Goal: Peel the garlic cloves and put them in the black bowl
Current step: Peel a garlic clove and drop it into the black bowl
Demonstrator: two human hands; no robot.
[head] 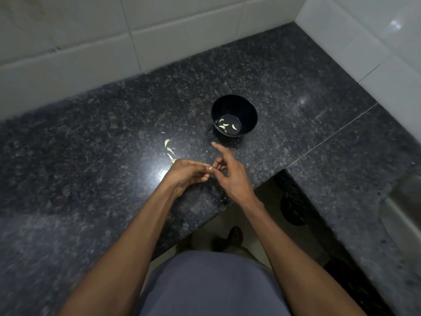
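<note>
Dim, glare patch on the counter (150, 165), blurred and warped edges, soft focus

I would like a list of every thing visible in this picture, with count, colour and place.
black bowl: one, black, on the countertop beyond the hands.
peeled cloves: several, pale, in the bowl's bottom.
cloves on counter: a few, pale, left of the bowl, near the left hand.
held clove: one, pale, between both hands.
countertop: one, dark speckled stone, L-shaped.
wall tiles: many, white, behind the counter.
left hand: pinches the held clove.
right hand: its grip picks at the clove, index finger extended.
</note>
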